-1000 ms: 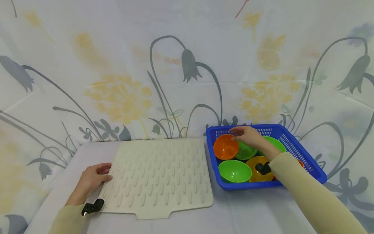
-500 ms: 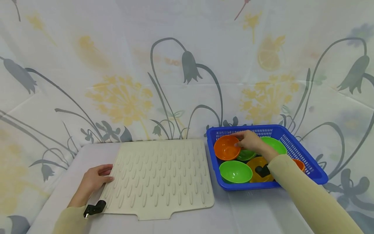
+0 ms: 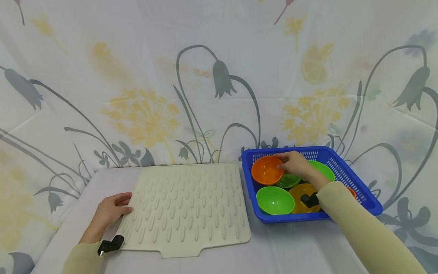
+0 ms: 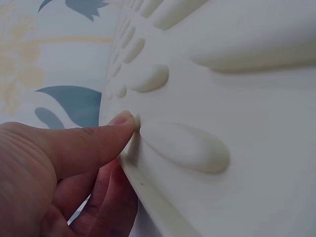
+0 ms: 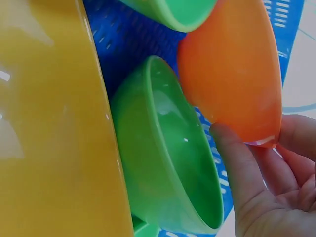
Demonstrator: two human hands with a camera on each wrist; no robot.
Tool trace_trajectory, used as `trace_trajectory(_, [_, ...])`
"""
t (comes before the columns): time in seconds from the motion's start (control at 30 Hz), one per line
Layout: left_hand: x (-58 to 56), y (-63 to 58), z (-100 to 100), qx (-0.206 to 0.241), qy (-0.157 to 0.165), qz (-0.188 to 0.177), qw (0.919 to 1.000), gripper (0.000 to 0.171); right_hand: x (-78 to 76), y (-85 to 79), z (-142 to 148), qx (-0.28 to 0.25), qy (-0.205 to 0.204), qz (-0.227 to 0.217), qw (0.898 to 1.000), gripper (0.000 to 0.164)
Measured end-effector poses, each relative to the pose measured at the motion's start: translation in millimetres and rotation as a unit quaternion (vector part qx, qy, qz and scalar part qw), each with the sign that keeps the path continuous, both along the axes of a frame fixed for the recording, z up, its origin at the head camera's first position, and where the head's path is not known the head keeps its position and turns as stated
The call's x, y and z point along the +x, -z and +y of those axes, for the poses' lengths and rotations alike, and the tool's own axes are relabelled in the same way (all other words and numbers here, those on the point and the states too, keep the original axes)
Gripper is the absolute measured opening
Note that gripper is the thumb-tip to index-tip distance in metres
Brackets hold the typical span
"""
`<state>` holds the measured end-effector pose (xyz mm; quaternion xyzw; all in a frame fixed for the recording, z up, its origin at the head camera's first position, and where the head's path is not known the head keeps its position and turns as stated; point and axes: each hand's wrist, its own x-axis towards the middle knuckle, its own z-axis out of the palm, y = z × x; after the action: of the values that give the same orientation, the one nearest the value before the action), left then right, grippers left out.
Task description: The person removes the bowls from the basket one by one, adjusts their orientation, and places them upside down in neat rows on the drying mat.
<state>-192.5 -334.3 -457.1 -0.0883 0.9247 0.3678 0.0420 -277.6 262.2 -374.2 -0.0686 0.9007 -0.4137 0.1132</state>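
An off-white ridged plastic board (image 3: 184, 245) lies flat on the table. At its left edge my left hand (image 3: 111, 210) pinches the rim, thumb on top and fingers beneath, as the left wrist view shows of the board (image 4: 266, 148). Over on the right my right hand (image 3: 297, 165) holds an orange bowl (image 3: 266, 171) by its right rim, inside the blue basket (image 3: 291, 218). Seen from the right wrist, thumb and fingers grip the orange bowl (image 5: 232, 69) at its edge, beside a tilted green bowl (image 5: 133, 133).
Below the orange bowl sits a bright green bowl (image 3: 275, 199), next to a yellow bowl (image 3: 297, 194). Another green bowl (image 3: 323, 170) and part of an orange one (image 3: 351, 191) show around the right forearm. A flower-patterned cloth (image 3: 219, 114) hangs behind.
My right hand has come down from above the bowls, taken hold of the orange bowl's rim and tilted it slightly upward. The left hand has stayed at the board's edge.
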Motion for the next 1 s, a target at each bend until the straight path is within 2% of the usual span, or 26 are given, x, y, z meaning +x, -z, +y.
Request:
trace_trajectory(0.23, [-0.1, -0.3, 0, 0.001, -0.003, 0.0, 1.0, 0.063, 2.7, -11.0, 9, -0.041, 0.007, -0.009, 0.999, 0.051])
trace_trajectory(0.37, [0.0, 0.0, -1, 0.007, -0.001, 0.001, 1.0, 0.064, 5.5, -21.0, 15, -0.047, 0.012, -0.011, 0.999, 0.052])
trace_trajectory(0.63, [3.1, 1.0, -2, 0.028, 0.009, 0.005, 0.9996, 0.063, 17.0, -33.8, 22, -0.074, -0.003, -0.013, 0.997, 0.054])
trace_trajectory(0.83, [4.5, 0.2, 0, 0.019, 0.018, 0.02, 0.9995, 0.061, 30.5, -39.1, 15, -0.094, 0.0, -0.025, 0.995, 0.053])
trace_trajectory(1.0, [5.1, -0.2, 3, -0.002, 0.015, 0.026, 0.9996, 0.055, 47.2, -44.9, 2, -0.107, 0.0, -0.013, 0.994, 0.051])
